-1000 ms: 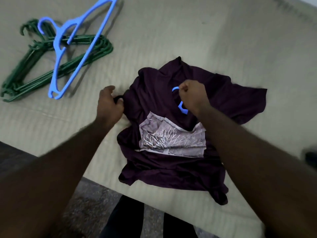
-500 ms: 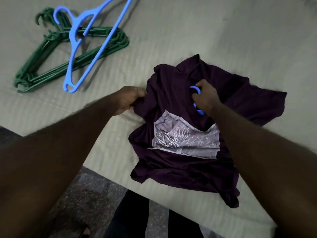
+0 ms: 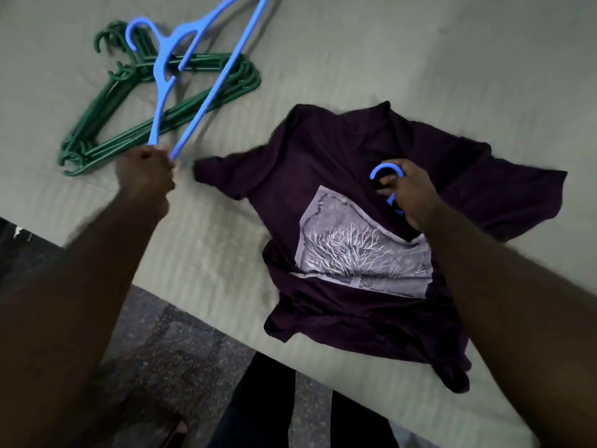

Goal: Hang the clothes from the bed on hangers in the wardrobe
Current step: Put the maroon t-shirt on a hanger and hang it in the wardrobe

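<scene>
- Purple shirt [image 3: 307, 163] is lying on the bed [image 3: 420, 43] under the right hand [image 3: 412, 197], which is gripping the blue hook [image 3: 386, 167] poking from its neck, likely to lift it.
- Left hand [image 3: 145, 179] is clutching a spare blue hanger [image 3: 200, 79] by its corner, over green hangers [image 3: 106, 137] just beyond, probably for the next garment.

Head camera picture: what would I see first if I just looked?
The dark purple shirt with a white tree print, lying crumpled on the bed, right of the middle. The right hand holds a blue hook poking out of it. At the left, the left hand grips a blue hanger lying across a pile of green hangers.
</scene>
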